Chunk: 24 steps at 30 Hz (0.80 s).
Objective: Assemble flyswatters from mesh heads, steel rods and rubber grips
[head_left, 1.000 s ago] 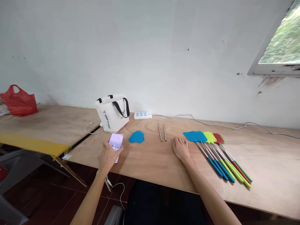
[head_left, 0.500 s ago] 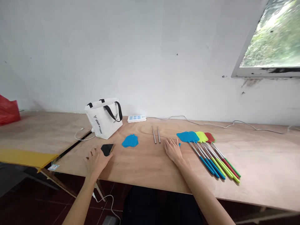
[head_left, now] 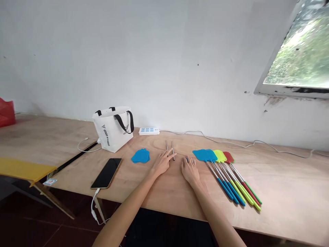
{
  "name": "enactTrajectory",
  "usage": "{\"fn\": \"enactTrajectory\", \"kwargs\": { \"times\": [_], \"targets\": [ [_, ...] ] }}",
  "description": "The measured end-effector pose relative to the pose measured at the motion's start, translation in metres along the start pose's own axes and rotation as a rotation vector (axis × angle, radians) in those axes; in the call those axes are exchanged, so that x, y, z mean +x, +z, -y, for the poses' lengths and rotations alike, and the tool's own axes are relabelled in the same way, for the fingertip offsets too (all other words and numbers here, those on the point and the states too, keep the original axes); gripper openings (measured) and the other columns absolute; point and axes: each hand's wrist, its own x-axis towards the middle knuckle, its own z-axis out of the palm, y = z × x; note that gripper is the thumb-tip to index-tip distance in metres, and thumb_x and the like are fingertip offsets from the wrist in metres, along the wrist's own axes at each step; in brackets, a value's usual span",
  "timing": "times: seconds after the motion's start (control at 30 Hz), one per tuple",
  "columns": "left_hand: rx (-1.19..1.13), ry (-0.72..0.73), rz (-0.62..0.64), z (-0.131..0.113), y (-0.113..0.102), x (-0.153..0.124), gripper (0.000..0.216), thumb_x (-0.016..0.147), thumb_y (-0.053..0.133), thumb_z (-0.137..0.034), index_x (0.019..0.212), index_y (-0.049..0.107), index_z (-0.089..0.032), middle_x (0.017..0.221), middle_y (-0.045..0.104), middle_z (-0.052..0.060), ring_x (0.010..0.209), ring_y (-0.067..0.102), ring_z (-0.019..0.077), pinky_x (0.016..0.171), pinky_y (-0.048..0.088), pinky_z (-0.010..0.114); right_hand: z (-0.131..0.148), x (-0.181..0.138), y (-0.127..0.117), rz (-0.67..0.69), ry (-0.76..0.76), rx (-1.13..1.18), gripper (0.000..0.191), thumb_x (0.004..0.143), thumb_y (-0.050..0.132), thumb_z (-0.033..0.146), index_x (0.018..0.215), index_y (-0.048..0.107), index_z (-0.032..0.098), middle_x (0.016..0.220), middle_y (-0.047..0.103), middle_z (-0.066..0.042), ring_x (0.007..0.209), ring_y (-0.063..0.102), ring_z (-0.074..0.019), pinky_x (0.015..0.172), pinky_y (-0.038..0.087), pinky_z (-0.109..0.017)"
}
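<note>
My left hand [head_left: 161, 164] reaches over two thin metal rods [head_left: 173, 151] lying side by side on the table. Its fingers are spread, with fingertips over the rods' near ends; whether they touch cannot be told. My right hand [head_left: 190, 170] lies palm down just right of the rods, fingers slightly bent and apart. A small dark blue bit [head_left: 187, 160] shows between its fingers, mostly hidden. To the left sits a small pile of flat blue flyswatter heads [head_left: 140, 155]. Several flyswatters [head_left: 226, 171] with blue, yellow-green, red and green handles lie in a row on the right.
A smartphone [head_left: 106, 173] with a white cable lies at the table's left front. Behind it stands a white tote bag [head_left: 113, 128]. A power strip [head_left: 149, 131] sits by the wall, its cord running right. A gap separates the left table, which has a yellow edge [head_left: 25, 169].
My left hand has left the phone and moved right to the metal rods. The phone now lies flat and uncovered. My right hand has stayed nearly in place.
</note>
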Motion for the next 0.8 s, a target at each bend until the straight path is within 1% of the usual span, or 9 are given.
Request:
{"fn": "enactTrajectory", "kwargs": {
  "times": [0.07,0.13,0.2,0.3,0.47,0.5,0.57,0.67,0.8],
  "targets": [
    [-0.011,-0.002,-0.002,0.003,0.005,0.005,0.061,0.087,0.043,-0.001,0.137,0.063,-0.029,0.150,0.054,0.004,0.139,0.046,0.0238,0.116,0.037,0.044,-0.002,0.001,0.003,0.003,-0.039,0.008,0.042,0.100,0.033,0.019,0.132,0.060,0.016,0.152,0.051,-0.016,0.143,0.043,-0.0247,0.115,0.032,-0.041],
    [-0.032,0.002,-0.015,0.004,0.006,0.005,0.052,0.090,0.044,-0.003,0.129,0.068,-0.028,0.137,0.064,0.004,0.129,0.054,0.0227,0.113,0.041,0.041,-0.003,0.001,0.005,0.007,-0.063,0.018,0.044,0.098,0.034,0.016,0.135,0.057,0.016,0.153,0.050,-0.013,0.145,0.040,-0.0224,0.112,0.037,-0.035],
    [-0.049,0.005,-0.039,0.002,0.005,0.000,0.045,0.093,0.045,-0.006,0.124,0.071,-0.027,0.131,0.067,0.005,0.120,0.059,0.0216,0.109,0.044,0.038,-0.003,0.000,0.006,0.008,-0.078,0.029,0.046,0.097,0.033,0.014,0.138,0.054,0.015,0.155,0.047,-0.012,0.147,0.038,-0.0212,0.110,0.040,-0.032],
    [-0.053,0.035,-0.051,-0.007,0.000,-0.009,0.037,0.095,0.048,-0.012,0.119,0.072,-0.027,0.130,0.066,0.005,0.117,0.061,0.0212,0.106,0.045,0.036,-0.003,-0.001,0.004,0.003,-0.089,0.042,0.047,0.097,0.034,0.013,0.139,0.053,0.014,0.156,0.046,-0.013,0.148,0.037,-0.0219,0.111,0.040,-0.032],
    [-0.059,0.217,0.044,-0.018,-0.012,-0.020,0.022,0.096,0.057,-0.027,0.109,0.075,-0.029,0.122,0.067,0.003,0.113,0.062,0.0220,0.105,0.044,0.037,-0.001,-0.008,-0.002,-0.012,-0.130,0.060,0.048,0.096,0.037,0.014,0.141,0.054,0.015,0.151,0.052,-0.013,0.144,0.042,-0.0213,0.116,0.035,-0.035],
    [-0.065,0.234,0.045,-0.018,-0.013,-0.021,0.022,0.094,0.059,-0.028,0.111,0.074,-0.029,0.123,0.067,0.003,0.114,0.062,0.0223,0.105,0.044,0.037,-0.001,-0.011,-0.003,-0.017,-0.136,0.060,0.048,0.096,0.037,0.015,0.142,0.053,0.015,0.152,0.052,-0.012,0.145,0.042,-0.0214,0.117,0.035,-0.036],
    [-0.075,0.223,0.015,-0.016,-0.014,-0.021,0.031,0.092,0.060,-0.024,0.121,0.069,-0.029,0.127,0.065,0.004,0.119,0.059,0.0230,0.107,0.043,0.038,-0.001,-0.017,-0.005,-0.027,-0.130,0.054,0.049,0.097,0.036,0.016,0.142,0.053,0.015,0.153,0.051,-0.013,0.146,0.039,-0.0234,0.117,0.035,-0.039],
    [-0.100,0.140,-0.026,-0.011,-0.010,-0.018,0.044,0.092,0.057,-0.021,0.135,0.059,-0.029,0.138,0.059,0.005,0.130,0.053,0.0235,0.112,0.041,0.040,-0.003,-0.029,-0.006,-0.035,-0.094,0.035,0.050,0.098,0.034,0.019,0.144,0.052,0.012,0.155,0.047,-0.016,0.148,0.037,-0.0279,0.117,0.036,-0.043],
    [-0.177,-0.001,-0.077,-0.008,-0.002,-0.016,0.037,0.102,0.045,-0.032,0.137,0.055,-0.025,0.141,0.057,0.007,0.129,0.056,0.0229,0.110,0.044,0.039,-0.007,-0.044,-0.008,-0.011,-0.100,0.045,0.050,0.100,0.033,0.023,0.144,0.053,0.012,0.159,0.042,-0.017,0.149,0.035,-0.0303,0.117,0.036,-0.046]
  ]
}}
